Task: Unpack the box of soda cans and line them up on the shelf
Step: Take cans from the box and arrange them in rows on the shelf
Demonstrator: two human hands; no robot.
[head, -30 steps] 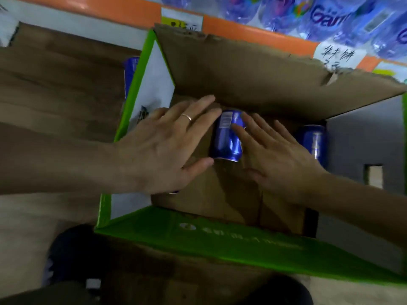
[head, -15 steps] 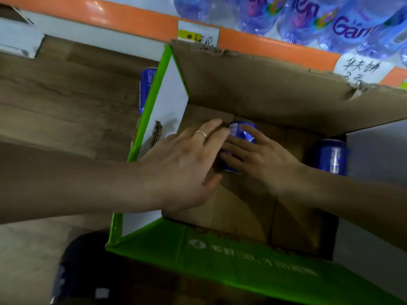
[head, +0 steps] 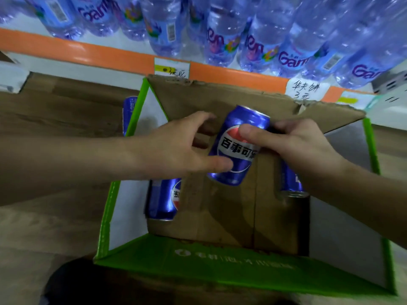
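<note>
A blue soda can point(head: 236, 150) with a red, white and blue logo is lifted above the open cardboard box point(head: 193, 258), tilted with its top toward the shelf. My right hand point(head: 293, 144) grips its right side with the thumb across the logo. My left hand point(head: 182, 148) holds its left side, thumb under the lower part. Two more blue cans lie in the box: one at the left wall point(head: 163, 199), one at the right point(head: 290, 181) partly hidden under my right wrist. Another blue can point(head: 129, 113) stands outside the box on the wooden shelf point(head: 55, 115).
An orange shelf rail point(head: 88, 56) with price tags runs above the box. Several wrapped water bottles point(head: 220, 29) fill the shelf above it. The box has green-edged flaps folded outward. A dark shape, probably my knee, sits at the bottom left.
Both hands closed around the can lying on the box floor and raised it out toward me. My view tilted up, showing more of the bottle shelf.
</note>
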